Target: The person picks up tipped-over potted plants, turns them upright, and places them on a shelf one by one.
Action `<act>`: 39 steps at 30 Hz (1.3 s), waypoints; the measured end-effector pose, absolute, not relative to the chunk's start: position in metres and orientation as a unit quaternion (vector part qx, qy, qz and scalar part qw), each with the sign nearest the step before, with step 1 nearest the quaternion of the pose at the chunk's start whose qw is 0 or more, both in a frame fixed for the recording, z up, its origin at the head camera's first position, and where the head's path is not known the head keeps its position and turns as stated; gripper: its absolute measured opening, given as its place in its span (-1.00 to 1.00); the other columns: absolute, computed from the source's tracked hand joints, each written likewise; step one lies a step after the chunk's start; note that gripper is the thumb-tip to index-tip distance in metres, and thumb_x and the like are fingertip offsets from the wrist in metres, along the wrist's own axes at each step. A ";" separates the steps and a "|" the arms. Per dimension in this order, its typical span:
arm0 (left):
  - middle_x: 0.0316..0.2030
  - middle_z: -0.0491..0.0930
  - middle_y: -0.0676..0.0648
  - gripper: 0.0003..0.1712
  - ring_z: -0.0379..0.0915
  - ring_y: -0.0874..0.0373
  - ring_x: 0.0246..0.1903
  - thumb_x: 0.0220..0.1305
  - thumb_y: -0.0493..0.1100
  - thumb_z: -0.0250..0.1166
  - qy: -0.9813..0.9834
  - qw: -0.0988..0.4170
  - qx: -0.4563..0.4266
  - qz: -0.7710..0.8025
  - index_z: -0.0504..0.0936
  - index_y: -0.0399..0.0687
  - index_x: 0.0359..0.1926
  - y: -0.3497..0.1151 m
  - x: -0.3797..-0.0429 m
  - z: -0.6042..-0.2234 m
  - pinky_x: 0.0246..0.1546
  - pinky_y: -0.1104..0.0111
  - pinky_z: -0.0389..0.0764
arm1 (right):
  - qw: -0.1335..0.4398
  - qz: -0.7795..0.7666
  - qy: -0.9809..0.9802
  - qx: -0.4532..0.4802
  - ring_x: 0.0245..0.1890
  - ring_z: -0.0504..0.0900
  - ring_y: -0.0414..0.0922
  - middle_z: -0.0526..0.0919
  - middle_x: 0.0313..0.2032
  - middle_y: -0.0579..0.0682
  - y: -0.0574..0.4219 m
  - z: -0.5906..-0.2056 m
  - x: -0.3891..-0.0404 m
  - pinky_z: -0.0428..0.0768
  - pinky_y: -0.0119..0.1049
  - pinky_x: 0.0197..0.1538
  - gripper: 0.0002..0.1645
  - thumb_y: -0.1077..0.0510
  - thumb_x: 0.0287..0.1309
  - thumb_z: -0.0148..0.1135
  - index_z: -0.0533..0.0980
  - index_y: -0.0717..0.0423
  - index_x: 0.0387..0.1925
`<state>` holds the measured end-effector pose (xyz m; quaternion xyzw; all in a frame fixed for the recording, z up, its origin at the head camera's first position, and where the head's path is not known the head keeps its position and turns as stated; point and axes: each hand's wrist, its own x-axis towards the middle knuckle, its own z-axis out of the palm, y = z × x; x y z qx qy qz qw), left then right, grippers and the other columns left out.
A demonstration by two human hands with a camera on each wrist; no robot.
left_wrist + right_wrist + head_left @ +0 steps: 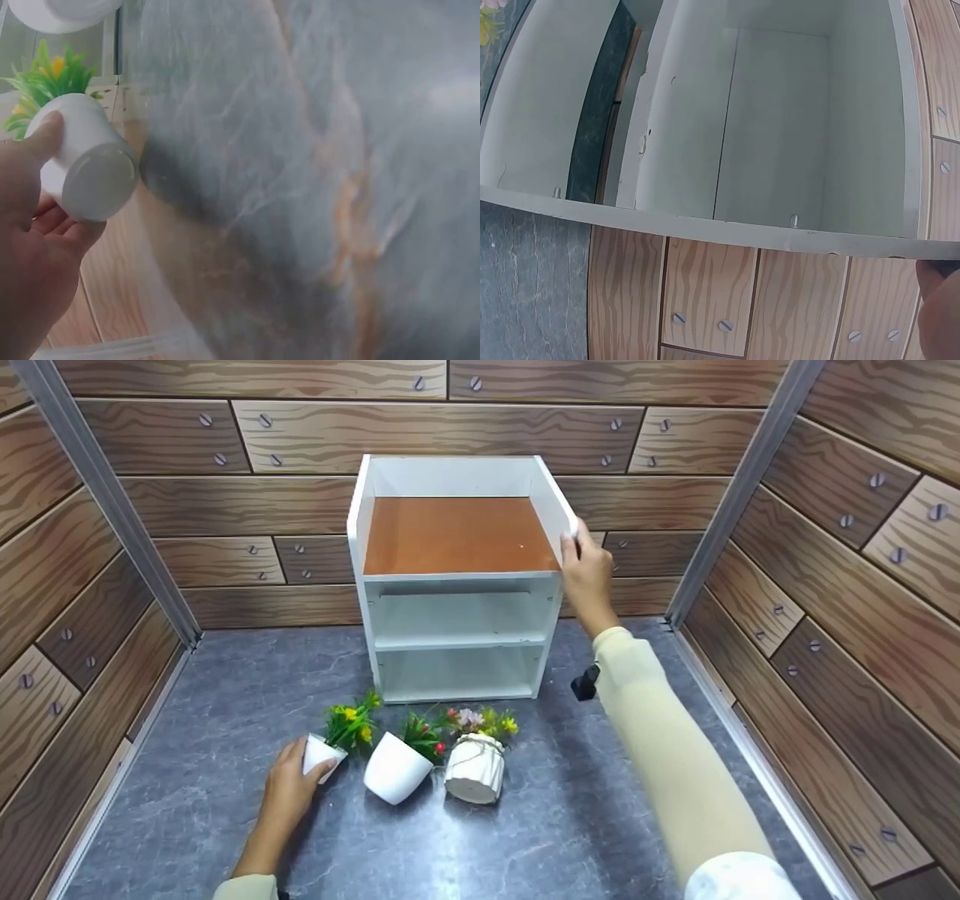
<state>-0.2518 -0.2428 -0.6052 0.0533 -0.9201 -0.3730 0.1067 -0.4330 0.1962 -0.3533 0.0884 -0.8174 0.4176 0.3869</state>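
Observation:
My left hand (pixel 289 787) grips a small white flower pot (pixel 321 757) that leans over, its green leaves and yellow flowers pointing away from me. In the left wrist view, the thumb and fingers lie on either side of this pot (pixel 97 161), its round base facing the camera. With my right hand (pixel 589 574) I hold the upper front edge of the right side panel of a white shelf unit (pixel 457 643). Only part of that hand (pixel 941 315) appears in the right wrist view, at the shelf panel's edge (pixel 780 238).
Right of the held pot, a white flower pot (pixel 397 769) with red flowers and a ribbed white flower pot (pixel 474 772) tied with twine lie tipped on the grey marbled floor (pixel 420 855). The shelf has a brown top board (pixel 457 532). Wood-patterned walls (pixel 435 439) surround the floor.

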 end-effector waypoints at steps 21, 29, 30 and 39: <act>0.47 -0.01 -0.54 -0.14 -0.08 -0.41 0.48 0.48 -0.12 0.19 -0.857 0.074 0.073 -0.505 -0.06 -0.39 0.54 -0.258 -0.249 -0.621 0.46 -0.20 0.04 | 0.388 0.422 -0.815 0.083 -0.31 0.64 0.11 0.74 -0.18 0.31 0.201 -0.353 -0.432 0.61 0.06 -0.16 -0.61 0.17 0.43 0.12 0.55 0.23 0.19; 0.51 0.03 -0.43 -0.09 0.01 -0.33 0.49 0.43 -0.09 0.28 -0.840 0.064 0.104 -0.529 -0.03 -0.28 0.56 -0.256 -0.245 -0.617 0.47 -0.11 0.12 | 0.383 0.424 -0.817 0.083 -0.26 0.67 0.13 0.74 -0.15 0.31 0.200 -0.353 -0.431 0.62 0.06 -0.13 -0.62 0.16 0.43 0.12 0.56 0.23 0.17; 0.51 0.03 -0.42 -0.08 0.00 -0.32 0.50 0.43 -0.09 0.28 -0.836 0.064 0.107 -0.534 -0.04 -0.27 0.56 -0.256 -0.244 -0.617 0.47 -0.11 0.12 | 0.383 0.424 -0.816 0.083 -0.27 0.67 0.12 0.74 -0.16 0.31 0.200 -0.353 -0.432 0.62 0.06 -0.14 -0.63 0.16 0.43 0.12 0.56 0.23 0.16; 0.52 -0.16 -0.48 0.00 -0.17 -0.34 0.53 0.44 -0.25 0.23 -0.801 0.063 0.109 -0.586 -0.28 -0.26 0.59 -0.260 -0.244 -0.619 0.50 -0.06 0.06 | 0.398 0.423 -0.809 0.095 -0.33 0.66 0.12 0.74 -0.23 0.31 0.197 -0.354 -0.434 0.61 0.06 -0.20 -0.69 0.19 0.41 0.13 0.59 0.29 0.05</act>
